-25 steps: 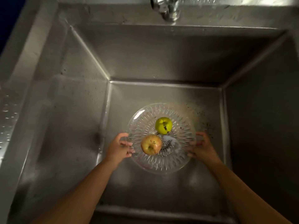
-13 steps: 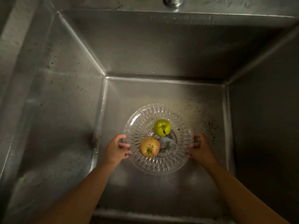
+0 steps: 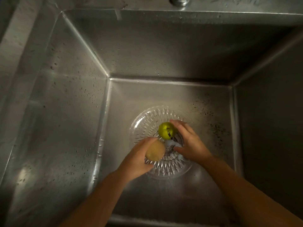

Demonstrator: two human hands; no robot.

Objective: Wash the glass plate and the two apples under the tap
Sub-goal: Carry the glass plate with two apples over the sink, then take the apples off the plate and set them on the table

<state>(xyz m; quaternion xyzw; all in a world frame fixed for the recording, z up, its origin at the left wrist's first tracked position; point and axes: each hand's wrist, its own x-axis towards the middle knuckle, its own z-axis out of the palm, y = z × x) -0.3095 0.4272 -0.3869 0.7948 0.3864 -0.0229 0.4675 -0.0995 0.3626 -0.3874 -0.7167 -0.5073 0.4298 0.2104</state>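
A clear cut-glass plate lies on the floor of a steel sink. My left hand is wrapped around a yellowish-red apple over the plate's near left part. A green apple sits on the plate's middle. My right hand curves around the green apple's right side, fingers touching it and spread, thumb low near the plate's centre. The base of the tap shows at the top edge. No water is running.
The deep steel sink has a steep left wall and a dark right wall. Dark specks dot the sink floor to the right of the plate. The near rim runs under my forearms.
Both hands let go of the plate's rim and moved inward onto it. My left hand took hold of the yellowish-red apple; my right hand reached the green apple.
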